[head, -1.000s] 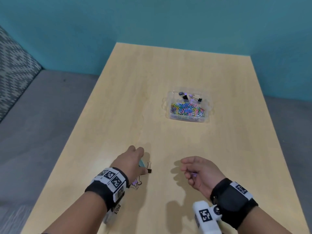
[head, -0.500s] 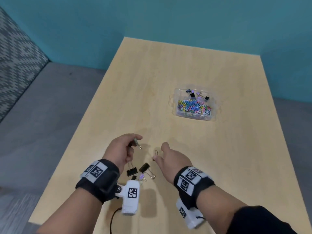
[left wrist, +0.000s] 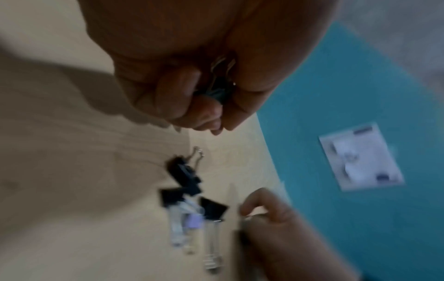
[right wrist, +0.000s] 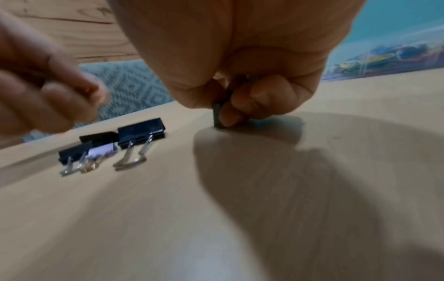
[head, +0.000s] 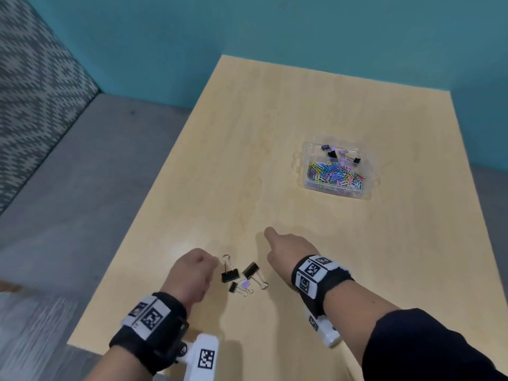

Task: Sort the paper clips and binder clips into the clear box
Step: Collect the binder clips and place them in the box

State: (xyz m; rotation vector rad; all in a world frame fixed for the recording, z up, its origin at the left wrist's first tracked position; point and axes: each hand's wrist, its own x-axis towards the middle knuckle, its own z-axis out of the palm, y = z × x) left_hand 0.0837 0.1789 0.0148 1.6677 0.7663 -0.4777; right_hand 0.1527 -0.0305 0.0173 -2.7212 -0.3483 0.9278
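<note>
The clear box [head: 308, 163] stands far right on the table, with coloured paper clips [head: 336, 175] in its near part and binder clips [head: 332, 154] in its far part. Several loose binder clips [head: 242, 276] lie near the front edge, black ones and a small purple one [head: 245, 284]; they also show as binder clips [right wrist: 141, 133] in the right wrist view. My left hand [head: 211, 266] is a fist just left of them, curled round a dark binder clip [left wrist: 220, 89]. My right hand [head: 270, 237], just right of the pile, pinches a small dark clip [right wrist: 217, 116] against the table.
The light wooden table [head: 302, 105] stretches ahead to a teal wall. Its left edge drops to grey floor and a patterned rug [head: 33, 78]. Bare tabletop lies between my hands and the box.
My left hand has curled into a fist, hiding the clip it held at its fingertips. My right hand has come down onto the small clip ahead of the pile and pinched it.
</note>
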